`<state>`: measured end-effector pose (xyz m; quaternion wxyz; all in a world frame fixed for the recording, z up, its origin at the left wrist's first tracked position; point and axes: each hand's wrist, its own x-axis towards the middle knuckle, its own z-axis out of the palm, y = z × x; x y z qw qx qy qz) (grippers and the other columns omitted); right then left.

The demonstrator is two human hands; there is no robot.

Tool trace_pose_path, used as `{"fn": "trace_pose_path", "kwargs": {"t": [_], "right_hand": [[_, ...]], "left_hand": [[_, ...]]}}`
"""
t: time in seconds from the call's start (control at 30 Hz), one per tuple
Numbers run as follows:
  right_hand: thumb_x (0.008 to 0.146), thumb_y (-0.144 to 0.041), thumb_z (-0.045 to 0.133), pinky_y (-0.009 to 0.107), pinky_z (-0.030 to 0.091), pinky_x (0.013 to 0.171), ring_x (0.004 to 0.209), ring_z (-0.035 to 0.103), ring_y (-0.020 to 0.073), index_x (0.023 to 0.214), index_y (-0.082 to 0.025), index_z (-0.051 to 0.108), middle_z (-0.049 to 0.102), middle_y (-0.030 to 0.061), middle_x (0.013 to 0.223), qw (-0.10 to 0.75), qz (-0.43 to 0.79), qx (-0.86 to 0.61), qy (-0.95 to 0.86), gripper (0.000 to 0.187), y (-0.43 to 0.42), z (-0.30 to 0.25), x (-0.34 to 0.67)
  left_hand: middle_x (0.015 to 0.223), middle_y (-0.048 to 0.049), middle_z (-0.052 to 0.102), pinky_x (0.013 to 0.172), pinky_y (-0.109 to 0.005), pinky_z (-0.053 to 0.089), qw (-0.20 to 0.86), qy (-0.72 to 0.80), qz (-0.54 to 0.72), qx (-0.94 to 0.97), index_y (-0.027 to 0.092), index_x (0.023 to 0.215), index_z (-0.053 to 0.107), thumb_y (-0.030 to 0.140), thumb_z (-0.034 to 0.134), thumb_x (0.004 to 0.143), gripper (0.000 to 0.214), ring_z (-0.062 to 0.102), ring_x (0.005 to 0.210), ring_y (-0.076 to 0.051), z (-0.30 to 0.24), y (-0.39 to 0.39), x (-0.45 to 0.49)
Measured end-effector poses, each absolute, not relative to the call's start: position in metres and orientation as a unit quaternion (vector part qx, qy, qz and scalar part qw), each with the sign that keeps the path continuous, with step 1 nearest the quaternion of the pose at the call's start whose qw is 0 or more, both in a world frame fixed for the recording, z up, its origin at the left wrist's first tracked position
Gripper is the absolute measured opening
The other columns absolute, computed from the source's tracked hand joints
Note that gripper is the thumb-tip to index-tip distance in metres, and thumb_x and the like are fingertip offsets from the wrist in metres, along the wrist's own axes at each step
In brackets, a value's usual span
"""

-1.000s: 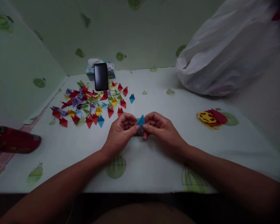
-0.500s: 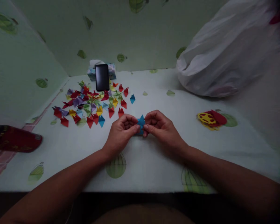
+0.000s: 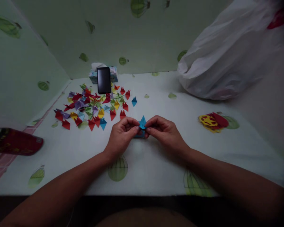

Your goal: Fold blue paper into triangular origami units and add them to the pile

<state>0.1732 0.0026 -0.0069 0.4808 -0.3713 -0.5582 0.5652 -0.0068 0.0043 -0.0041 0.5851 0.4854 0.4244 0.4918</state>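
Both hands meet at the middle of the white table (image 3: 156,170), pinching a small blue folded paper piece (image 3: 142,123). My left hand (image 3: 121,134) grips its left side with curled fingers. My right hand (image 3: 164,132) grips its right side, thumb and forefinger pressed together. The piece's pointed tip sticks up between the fingertips; its lower part is hidden by the fingers. A heap of several folded paper triangles (image 3: 94,105) in red, yellow, purple, green and blue lies to the far left of the hands.
A black phone (image 3: 103,80) leans on a tissue box (image 3: 93,75) at the back. A large white plastic bag (image 3: 229,56) fills the back right. Red and yellow cut paper (image 3: 213,120) lies at the right. A red object (image 3: 15,145) lies at the left edge.
The fingers have shifted on the blue piece, whose tip now stands slightly higher. The view has tilted a little. Nothing else has moved.
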Motion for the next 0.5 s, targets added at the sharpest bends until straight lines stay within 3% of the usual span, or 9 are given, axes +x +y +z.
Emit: {"fn": "trace_pose_path", "kwargs": {"t": [0.13, 0.27, 0.4, 0.5], "right_hand": [[0.083, -0.022, 0.071, 0.03, 0.053, 0.071, 0.069, 0.064, 0.0127, 0.085, -0.019, 0.065, 0.066, -0.0013, 0.073, 0.477, 0.533, -0.38, -0.586, 0.006, 0.0018, -0.0082, 0.174], [0.085, -0.022, 0.069, 0.03, 0.052, 0.071, 0.071, 0.064, 0.0129, 0.088, -0.018, 0.064, 0.065, -0.0005, 0.077, 0.47, 0.527, -0.375, -0.601, 0.007, 0.0012, -0.0079, 0.1739], [0.092, -0.034, 0.065, 0.029, 0.053, 0.068, 0.066, 0.065, 0.0118, 0.097, -0.019, 0.058, 0.065, -0.001, 0.082, 0.487, 0.572, -0.367, -0.549, 0.017, 0.0011, -0.0064, 0.1725], [0.094, -0.042, 0.063, 0.027, 0.05, 0.065, 0.06, 0.062, 0.0108, 0.091, -0.017, 0.06, 0.066, -0.0008, 0.073, 0.451, 0.592, -0.387, -0.545, 0.025, 0.0008, -0.0054, 0.1723]], "left_hand": [[0.078, 0.0003, 0.07, 0.072, -0.026, 0.057, 0.584, 0.42, 0.492, 0.49, 0.016, 0.086, 0.067, 0.032, 0.079, 0.08, 0.02, 0.07, 0.069, -0.013, -0.0032, 0.0043, -0.0072], [0.077, 0.0015, 0.068, 0.069, -0.024, 0.054, 0.564, 0.424, 0.51, 0.492, 0.017, 0.084, 0.065, 0.029, 0.083, 0.075, 0.024, 0.065, 0.071, -0.011, -0.0044, 0.0052, -0.0058], [0.08, 0.0013, 0.066, 0.069, -0.023, 0.052, 0.527, 0.437, 0.523, 0.509, 0.018, 0.086, 0.062, 0.026, 0.081, 0.075, 0.024, 0.063, 0.073, -0.011, -0.0031, 0.0044, -0.0039], [0.08, 0.0018, 0.065, 0.067, -0.021, 0.051, 0.498, 0.435, 0.525, 0.536, 0.018, 0.087, 0.061, 0.022, 0.079, 0.076, 0.021, 0.061, 0.072, -0.01, -0.0004, 0.003, -0.0029]]}}
